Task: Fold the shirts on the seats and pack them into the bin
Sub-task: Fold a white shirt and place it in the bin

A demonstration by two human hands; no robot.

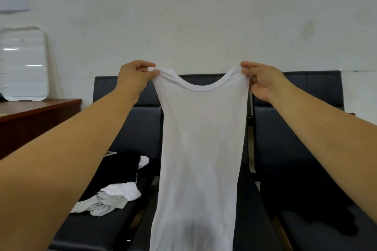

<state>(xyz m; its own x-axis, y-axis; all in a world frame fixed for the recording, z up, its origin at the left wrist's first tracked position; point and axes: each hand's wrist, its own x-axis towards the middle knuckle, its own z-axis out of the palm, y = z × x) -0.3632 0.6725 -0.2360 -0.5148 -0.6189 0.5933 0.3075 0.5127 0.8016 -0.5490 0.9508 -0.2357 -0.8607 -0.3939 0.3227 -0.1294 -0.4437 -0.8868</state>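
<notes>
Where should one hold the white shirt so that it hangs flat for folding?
At the two shoulder tips, one from each side of the scooped neckline, as the left hand and right hand pinch the white shirt now: it hangs straight.

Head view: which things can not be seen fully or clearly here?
White shirt, held by the left hand and right hand: the bottom edge cuts off its hem.
Clothes pile on the left seat: the left forearm hides part; the number of shirts cannot be told.
Dark garment on the right seat: black on black, outline unclear.
Clear plastic item on the desk: cut by the left edge; bin or lid, cannot tell.
</notes>
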